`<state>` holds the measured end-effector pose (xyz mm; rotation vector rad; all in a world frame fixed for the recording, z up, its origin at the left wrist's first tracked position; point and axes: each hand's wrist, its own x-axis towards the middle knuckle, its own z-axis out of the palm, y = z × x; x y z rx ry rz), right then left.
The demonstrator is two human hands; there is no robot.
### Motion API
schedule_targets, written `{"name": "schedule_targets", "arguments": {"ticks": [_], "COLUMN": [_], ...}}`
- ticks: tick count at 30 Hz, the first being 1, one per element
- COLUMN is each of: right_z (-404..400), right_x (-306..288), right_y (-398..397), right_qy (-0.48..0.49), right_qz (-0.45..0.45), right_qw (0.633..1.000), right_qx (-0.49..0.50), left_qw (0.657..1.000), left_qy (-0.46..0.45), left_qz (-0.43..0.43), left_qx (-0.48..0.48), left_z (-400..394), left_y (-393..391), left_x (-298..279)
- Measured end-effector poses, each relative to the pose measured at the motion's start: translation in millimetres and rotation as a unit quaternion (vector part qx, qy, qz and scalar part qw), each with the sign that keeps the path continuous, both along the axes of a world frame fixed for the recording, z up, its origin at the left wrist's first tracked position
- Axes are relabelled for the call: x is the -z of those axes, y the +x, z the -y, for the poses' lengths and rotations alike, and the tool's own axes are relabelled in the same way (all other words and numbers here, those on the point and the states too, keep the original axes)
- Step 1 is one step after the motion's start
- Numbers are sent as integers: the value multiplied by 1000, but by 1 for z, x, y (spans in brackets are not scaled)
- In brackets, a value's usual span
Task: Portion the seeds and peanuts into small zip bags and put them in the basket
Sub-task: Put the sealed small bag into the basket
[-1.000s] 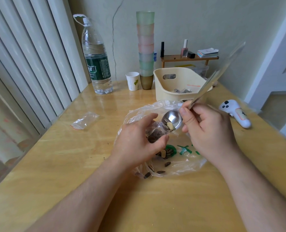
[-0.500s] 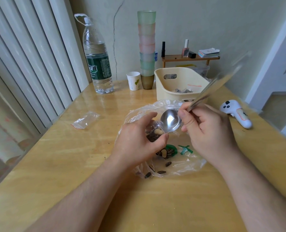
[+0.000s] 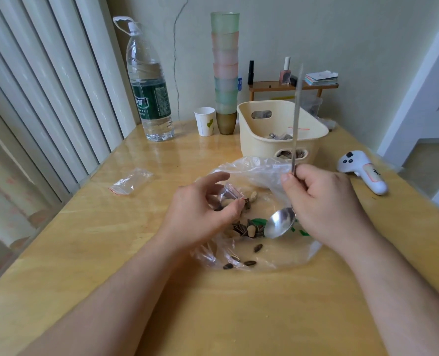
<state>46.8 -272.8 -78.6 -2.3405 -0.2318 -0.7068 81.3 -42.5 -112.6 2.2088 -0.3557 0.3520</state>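
Nearest you, two bare forearms reach in over the yellow wooden table [image 3: 89, 253]. Your left hand [image 3: 200, 217] pinches one small zip bag [image 3: 230, 195], already holding some seeds, between thumb and fingertips. Your right hand [image 3: 326, 204] grips one metal spoon [image 3: 281, 223] by its handle, which stands almost upright, bowl down and touching the seeds [image 3: 249, 229].

Those seeds, with a few peanuts [image 3: 253, 195], lie on one big clear plastic bag [image 3: 259, 176] spread flat under both hands (four or so dark seeds sit loose at its near edge). One empty zip bag [image 3: 131, 181] lies well apart to the left.

Further back stands one cream basket [image 3: 262, 145] with filled bags inside; how many I cannot tell. On the right edge lies one white controller [image 3: 362, 170]. Behind, left to right: one large water bottle [image 3: 149, 96], one paper cup [image 3: 205, 121], one tall stack of pastel cups [image 3: 225, 70], about eight. A small wooden shelf [image 3: 290, 86] at the wall carries two little bottles and a pile of cards.

The wall is pale green with one long crack; white vertical blinds run along your left.
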Motion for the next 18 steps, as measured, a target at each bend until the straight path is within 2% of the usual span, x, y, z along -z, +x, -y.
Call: {"name": "schedule_targets", "arguments": {"ticks": [5, 11, 18], "right_z": [-3, -7, -27], "right_x": [1, 4, 16], "right_y": [-1, 2, 0], "right_qy": [-58, -32, 50], "right_qz": [-67, -95, -139], "right_qw": [996, 995, 989], "right_qx": [19, 15, 13], "left_qw": [1000, 998, 983], "left_qy": [2, -22, -130], "left_qz": [-18, -49, -129], "left_qx": [2, 11, 15], "left_z": [0, 6, 8], "left_y": [1, 3, 4], "left_x": [2, 5, 7]}}
